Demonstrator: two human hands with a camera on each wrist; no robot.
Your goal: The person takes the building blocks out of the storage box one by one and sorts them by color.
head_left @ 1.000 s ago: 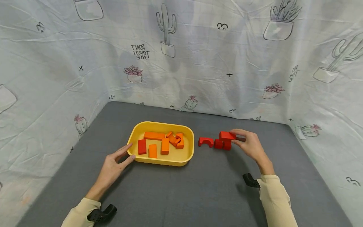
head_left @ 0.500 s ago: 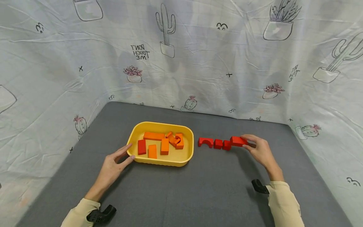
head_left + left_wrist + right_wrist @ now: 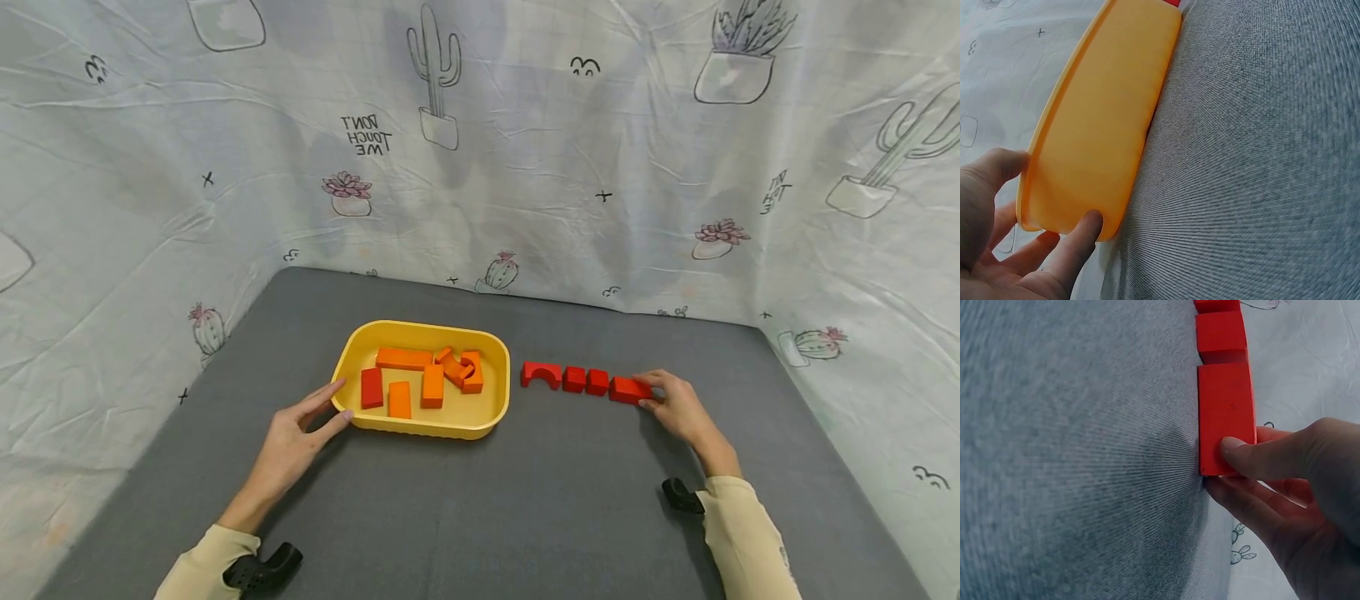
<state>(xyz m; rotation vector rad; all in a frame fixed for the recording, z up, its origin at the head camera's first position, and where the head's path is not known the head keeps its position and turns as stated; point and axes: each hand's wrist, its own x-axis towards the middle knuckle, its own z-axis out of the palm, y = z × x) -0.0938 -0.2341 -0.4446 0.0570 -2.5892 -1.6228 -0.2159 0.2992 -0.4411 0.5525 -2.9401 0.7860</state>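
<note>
1. Nearest, we see 2 cream sleeves (image 3: 746, 542) reaching in from the bottom edge, each with a black wrist attachment (image 3: 262, 568).
2. Ahead of its sleeve, our left hand (image 3: 288, 447) has its fingers apart and relaxed, touching the left front corner of the yellow tray (image 3: 420, 428).
3. We count 6 blocks in that tray. Toward its front lie the lone red block (image 3: 371, 388) at the left, the short orange block (image 3: 399, 400) and the upright-looking orange block (image 3: 432, 386). Behind them are the long orange block (image 3: 404, 358) and, to the right, the curved orange block (image 3: 453, 368) against the notched orange block (image 3: 474, 386).
4. Our right hand (image 3: 681, 410) is clamped on the red rectangular block (image 3: 628, 390), its thumb across 1 face in the right wrist view.
5. That block ends a row right of the tray: leftward come 2 small red cubes (image 3: 597, 382), then the red arch (image 3: 542, 367). We cannot tell whether block and nearest cube touch.
6. Beneath everything, we have a grey cloth (image 3: 465, 508).
7. Farthest, we face a white backdrop (image 3: 525, 133) printed with potted cacti.
</note>
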